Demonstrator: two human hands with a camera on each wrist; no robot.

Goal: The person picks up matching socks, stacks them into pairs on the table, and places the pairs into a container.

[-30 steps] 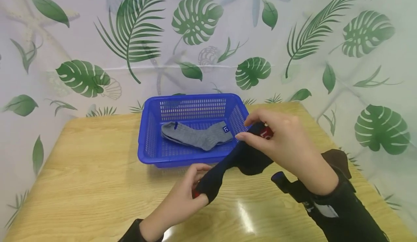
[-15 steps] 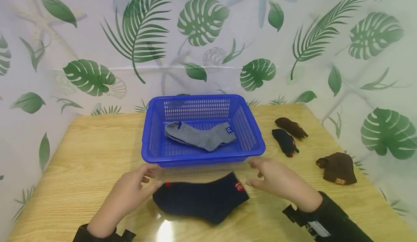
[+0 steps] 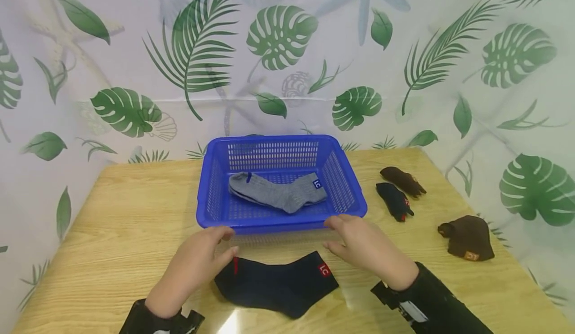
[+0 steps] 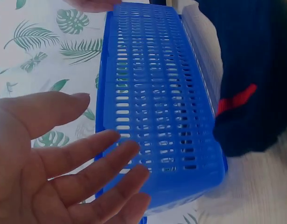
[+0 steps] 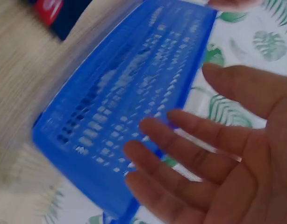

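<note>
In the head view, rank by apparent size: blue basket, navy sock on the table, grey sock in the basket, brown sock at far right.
1. blue basket
2. navy sock
3. grey sock
4. brown sock
The navy sock lies nearer the camera than the grey sock, so that gap may be partly nearness. The brown sock looks bunched up.

Bright, even light fills the room; a white glare patch sits on the table point(image 3: 233, 321) near its front edge. The head view is sharp; the right wrist view is smeared with motion blur, the left wrist view only slightly soft.
</note>
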